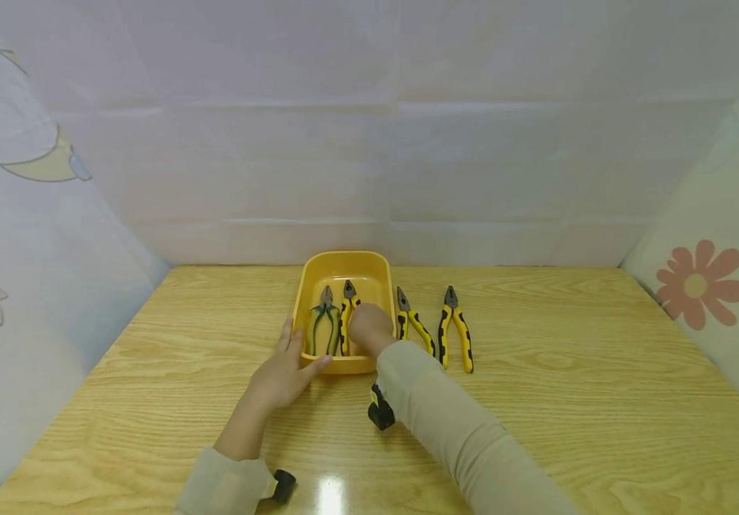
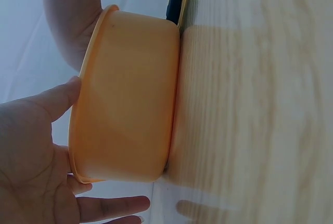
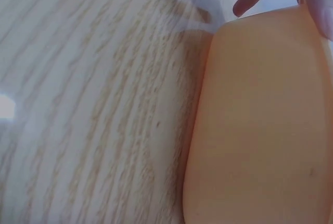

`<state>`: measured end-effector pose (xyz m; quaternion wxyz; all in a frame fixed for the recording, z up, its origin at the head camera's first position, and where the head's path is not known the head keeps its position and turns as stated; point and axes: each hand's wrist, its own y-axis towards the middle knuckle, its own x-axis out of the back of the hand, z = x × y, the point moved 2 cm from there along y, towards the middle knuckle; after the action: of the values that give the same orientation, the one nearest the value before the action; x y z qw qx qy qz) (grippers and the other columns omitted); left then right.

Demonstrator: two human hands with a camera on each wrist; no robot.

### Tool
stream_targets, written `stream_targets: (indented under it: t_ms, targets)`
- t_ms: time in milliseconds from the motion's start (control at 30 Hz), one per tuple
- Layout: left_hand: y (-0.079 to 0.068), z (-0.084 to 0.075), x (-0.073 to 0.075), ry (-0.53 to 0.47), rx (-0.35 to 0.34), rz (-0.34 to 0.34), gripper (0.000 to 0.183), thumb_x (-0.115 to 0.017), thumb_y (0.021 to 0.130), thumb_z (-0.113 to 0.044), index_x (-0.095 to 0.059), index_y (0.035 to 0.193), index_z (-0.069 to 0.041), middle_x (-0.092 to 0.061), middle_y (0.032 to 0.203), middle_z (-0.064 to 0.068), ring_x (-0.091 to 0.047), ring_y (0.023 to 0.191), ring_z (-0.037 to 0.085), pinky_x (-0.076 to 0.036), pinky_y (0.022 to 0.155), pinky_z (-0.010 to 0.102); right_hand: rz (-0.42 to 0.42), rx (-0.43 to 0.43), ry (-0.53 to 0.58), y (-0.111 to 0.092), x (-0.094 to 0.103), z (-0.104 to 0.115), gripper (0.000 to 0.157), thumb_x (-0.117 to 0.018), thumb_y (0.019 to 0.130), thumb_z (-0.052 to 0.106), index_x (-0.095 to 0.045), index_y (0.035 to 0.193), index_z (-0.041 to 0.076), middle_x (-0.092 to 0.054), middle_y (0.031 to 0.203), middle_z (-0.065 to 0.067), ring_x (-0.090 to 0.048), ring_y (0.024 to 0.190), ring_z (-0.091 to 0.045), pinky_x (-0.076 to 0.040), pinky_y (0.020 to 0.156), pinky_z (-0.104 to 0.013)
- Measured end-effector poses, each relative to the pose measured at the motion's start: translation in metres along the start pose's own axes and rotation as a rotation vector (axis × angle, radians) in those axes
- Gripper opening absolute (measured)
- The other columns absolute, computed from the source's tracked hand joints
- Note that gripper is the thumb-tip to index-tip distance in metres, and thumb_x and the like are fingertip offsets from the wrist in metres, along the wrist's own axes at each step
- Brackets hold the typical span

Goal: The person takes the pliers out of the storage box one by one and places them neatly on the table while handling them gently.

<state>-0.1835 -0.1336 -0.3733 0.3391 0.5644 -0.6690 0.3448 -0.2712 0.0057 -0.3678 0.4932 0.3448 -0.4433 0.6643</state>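
A yellow plastic box (image 1: 343,262) stands on the table with two pairs of pliers lying in it. The left pair, green-handled pliers (image 1: 325,315), lies beside yellow-and-black-handled pliers (image 1: 346,318). My right hand (image 1: 369,325) reaches over the front rim and is curled at the right handle of the yellow-and-black pliers, its fingertips hidden. Spread round the box's front left corner, my left hand (image 1: 282,375) rests its thumb on the front rim. In the left wrist view the left fingers (image 2: 112,208) are extended past the box wall (image 2: 127,99).
Right of the box lie yellow-and-black long-nose pliers (image 1: 413,322), partly behind the right sleeve, and yellow-and-black combination pliers (image 1: 454,329). The wooden table (image 1: 601,372) ends at a cloth backdrop (image 1: 472,179). A black wrist camera (image 1: 380,411) hangs under the right sleeve.
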Motion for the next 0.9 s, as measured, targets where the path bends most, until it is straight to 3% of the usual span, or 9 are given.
stream_targets:
  t_ms: [167,400,667,900]
  targets:
    - [0.000,0.000,0.000,0.001,0.001,0.004,0.087,-0.034,0.080,-0.063,-0.014,0.137,-0.001,0.012,0.143,0.007,-0.040,0.109,0.042,-0.040,0.078,0.051,0.020,-0.005,0.029,0.002,0.004,0.000,0.022,-0.046,0.085,0.009,-0.053,0.064,0.007,-0.050,0.065,-0.005,-0.041,0.047,-0.014,-0.033,0.041,-0.022]
    - [0.000,0.000,0.000,-0.001,0.006,0.010,0.081,-0.039,0.083,-0.057,-0.014,0.138,-0.002,0.012,0.143,0.007,-0.042,0.107,0.042,-0.040,0.077,0.051,0.037,-0.055,0.112,0.004,0.008,0.000,0.021,-0.046,0.085,0.010,-0.053,0.065,0.005,-0.045,0.059,-0.005,-0.040,0.044,-0.013,-0.032,0.039,-0.021]
    - [0.000,0.000,0.000,0.002,-0.001,0.007,0.086,-0.035,0.080,-0.063,-0.014,0.137,-0.002,0.012,0.143,0.007,-0.039,0.110,0.042,-0.039,0.079,0.051,0.014,-0.037,0.141,0.006,0.011,-0.002,0.019,-0.051,0.081,0.007,-0.049,0.062,0.005,-0.046,0.060,-0.006,-0.041,0.044,-0.014,-0.033,0.039,-0.022]
    - [0.000,0.000,0.000,0.005,-0.011,-0.002,0.084,-0.037,0.082,-0.060,-0.016,0.137,0.000,0.011,0.143,0.008,-0.042,0.107,0.042,-0.044,0.072,0.048,0.018,-0.073,0.191,0.006,0.013,-0.003,0.013,-0.058,0.079,0.010,-0.058,0.070,0.001,-0.055,0.069,-0.010,-0.049,0.045,-0.016,-0.038,0.040,-0.024]
